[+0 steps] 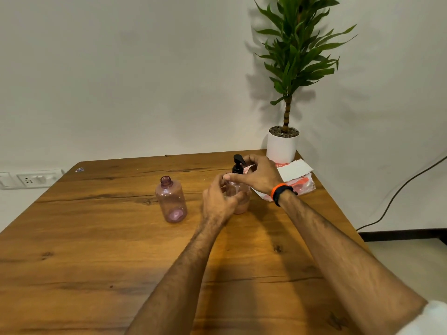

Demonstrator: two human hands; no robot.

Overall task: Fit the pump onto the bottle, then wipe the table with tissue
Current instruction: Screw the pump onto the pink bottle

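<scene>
A pink see-through bottle [238,193] stands on the wooden table [96,250], and a black pump [238,165] sits in its neck. My left hand [219,201] curls round the bottle's body from the near side. My right hand [260,176] reaches over from the right, its thumb and fingers closed about the pump's collar. A second pink bottle [171,199] stands open-necked and without a pump to the left. A tissue pack [296,178], with one white sheet sticking up, lies behind my right hand.
A potted plant in a white pot [282,147] stands at the table's far right corner. A wall socket strip [31,178] sits left of the table. A black cable [396,194] runs down the right wall. A small wrapper [79,169] lies at the far left edge.
</scene>
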